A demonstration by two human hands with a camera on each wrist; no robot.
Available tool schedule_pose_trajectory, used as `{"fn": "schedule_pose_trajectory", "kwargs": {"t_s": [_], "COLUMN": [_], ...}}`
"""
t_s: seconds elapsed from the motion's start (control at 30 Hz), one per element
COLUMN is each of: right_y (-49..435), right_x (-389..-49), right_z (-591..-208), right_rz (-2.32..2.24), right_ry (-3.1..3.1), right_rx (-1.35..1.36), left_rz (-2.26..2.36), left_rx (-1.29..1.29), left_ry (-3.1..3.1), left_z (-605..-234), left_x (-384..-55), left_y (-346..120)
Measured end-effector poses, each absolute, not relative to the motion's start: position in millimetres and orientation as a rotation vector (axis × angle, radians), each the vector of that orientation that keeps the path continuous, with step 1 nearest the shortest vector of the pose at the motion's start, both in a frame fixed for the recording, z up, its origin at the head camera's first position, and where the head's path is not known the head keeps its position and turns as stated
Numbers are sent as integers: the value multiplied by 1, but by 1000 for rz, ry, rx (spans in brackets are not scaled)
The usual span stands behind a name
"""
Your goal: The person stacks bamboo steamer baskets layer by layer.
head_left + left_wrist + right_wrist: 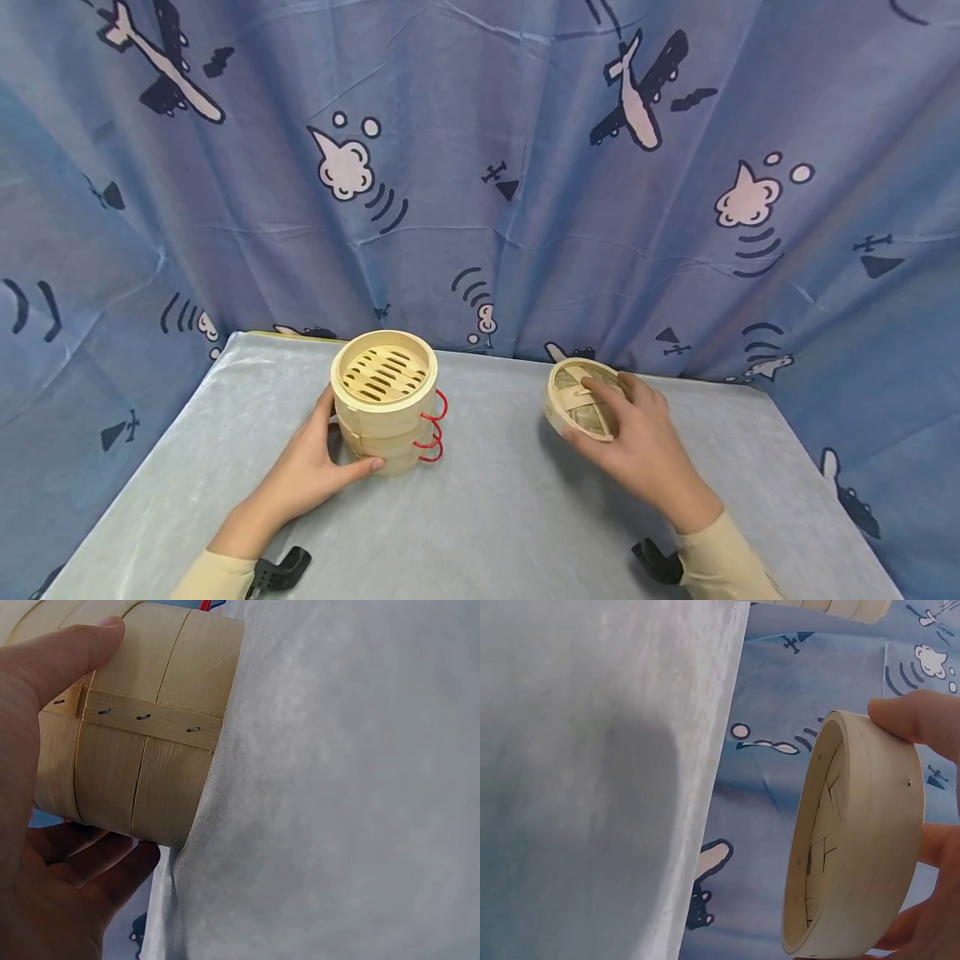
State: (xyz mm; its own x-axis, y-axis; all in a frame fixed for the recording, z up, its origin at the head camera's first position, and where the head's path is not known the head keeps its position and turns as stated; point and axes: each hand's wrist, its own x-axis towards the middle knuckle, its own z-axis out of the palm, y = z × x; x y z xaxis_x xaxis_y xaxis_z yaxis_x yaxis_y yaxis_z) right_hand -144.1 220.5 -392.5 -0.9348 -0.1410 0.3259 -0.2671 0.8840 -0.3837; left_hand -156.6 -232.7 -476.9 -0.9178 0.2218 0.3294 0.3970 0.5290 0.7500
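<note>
A stack of round bamboo steamer baskets (385, 417) stands upright on the table, its top tier uncovered so the slotted base shows. Red loops stick out from its right side. My left hand (315, 471) grips the stack low on its left, thumb across the front and fingers round the back; the left wrist view shows the thumb on the stapled bamboo wall (150, 720). Off to the right, my right hand (637, 442) holds the woven steamer lid (581, 400) by its rim, tilted and raised over the table. In the right wrist view the lid's hollow underside (825, 840) shows.
A pale grey cloth covers the table (487, 517). Behind it hangs a blue curtain (450, 208) printed with planes and clouds, close to the table's back edge. Black straps sit at both wrists.
</note>
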Motion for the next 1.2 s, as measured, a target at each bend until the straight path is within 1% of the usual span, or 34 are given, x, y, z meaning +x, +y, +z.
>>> {"fn": "schedule_pose_trajectory", "kwargs": {"t_s": [0.57, 0.9, 1.2], "right_y": [188, 167, 152], "right_x": [-156, -165, -165], "right_z": [-383, -367, -355], "right_rz": [650, 664, 694], "right_ry": [-2687, -2662, -2654], "right_rx": [449, 513, 557], "left_rz": [-1327, -1322, -1317], "left_rx": [-547, -532, -528], "left_ry": [-2557, -2562, -2568], "left_z": [-479, -477, -478], "left_x": [-160, -158, -157], "left_y": [-233, -233, -234]}}
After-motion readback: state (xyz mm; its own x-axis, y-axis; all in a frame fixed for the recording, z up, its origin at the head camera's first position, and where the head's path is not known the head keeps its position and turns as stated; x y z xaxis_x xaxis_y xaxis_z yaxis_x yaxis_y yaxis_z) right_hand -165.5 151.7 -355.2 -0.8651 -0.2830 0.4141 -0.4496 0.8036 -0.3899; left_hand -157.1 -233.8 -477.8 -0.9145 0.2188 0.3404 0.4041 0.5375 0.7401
